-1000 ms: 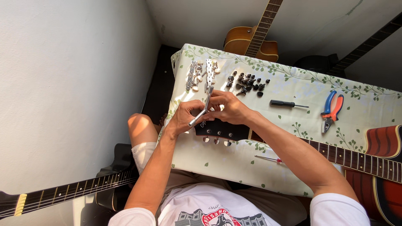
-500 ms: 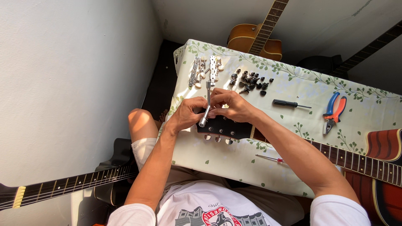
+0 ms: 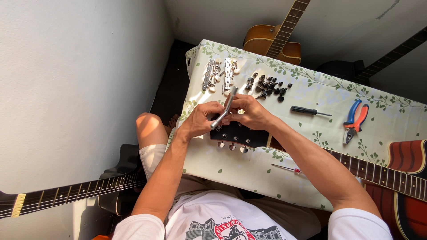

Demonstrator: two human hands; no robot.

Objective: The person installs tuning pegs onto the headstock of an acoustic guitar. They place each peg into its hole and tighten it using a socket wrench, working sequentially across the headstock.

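Note:
A black guitar headstock (image 3: 242, 135) lies on the cloth-covered table (image 3: 311, 133), with three silver tuner buttons along its near edge. My left hand (image 3: 201, 119) grips the lower end of a silver L-shaped socket wrench (image 3: 226, 108) over the headstock's far edge. My right hand (image 3: 251, 112) pinches the wrench shaft from the other side, fingers resting on the headstock. The guitar's neck (image 3: 378, 171) runs off to the right toward its red body (image 3: 411, 186).
Two silver tuner strips (image 3: 220, 75) and several small black tuner parts (image 3: 269, 85) lie at the table's far side. A black screwdriver (image 3: 309, 111), red-and-blue pliers (image 3: 356, 119) and a thin red screwdriver (image 3: 287, 169) lie to the right. Other guitars lean around the table.
Both hands have turned the wrench slightly over the headstock, its upper end now tilted further up and right. The hands stay in nearly the same place.

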